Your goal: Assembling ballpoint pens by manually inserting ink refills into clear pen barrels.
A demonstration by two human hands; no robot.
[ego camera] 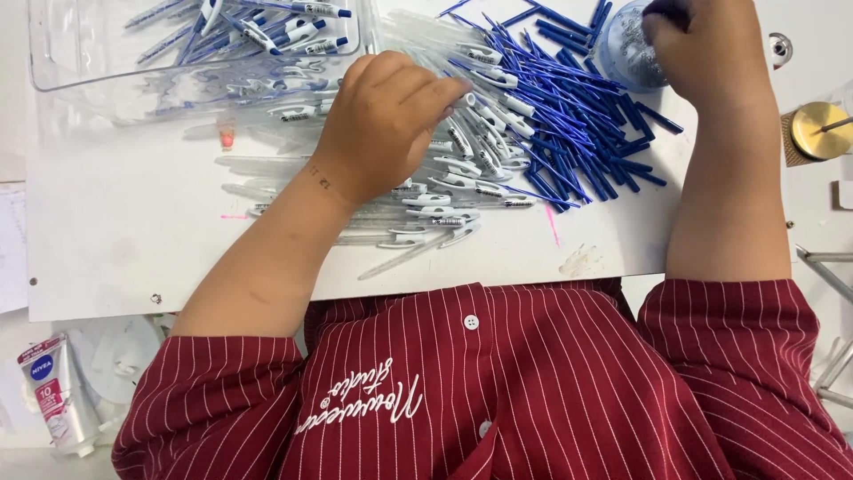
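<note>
Left hand (386,120) lies knuckles-up on the heap of clear plastic pen barrels with white clips (444,191), fingers curled, tips pinching down among them; whether one barrel is actually held cannot be told, the fingers hide it. Right hand (702,44) sits at the small round clear tub of tiny metal parts (626,49), fingers bunched at its rim; grip contents hidden too.

Barrels lie mid-table on the white board tabletop (124,231), just in front of the left hand. Touching them on the right is the fan of thin blue ink refills (577,133).

Doing it well, as a judgement: take one barrel by the clip end so its neighbours do not drag along, and keep the refill pile apart from the barrels.

Containers: the clear rectangular plastic bin (62,62) at top left holds assembled blue-and-white pens, loosely piled. The round tub holds small silvery pieces, too small to identify. A brass-coloured round disc (817,129) sits at right edge.
</note>
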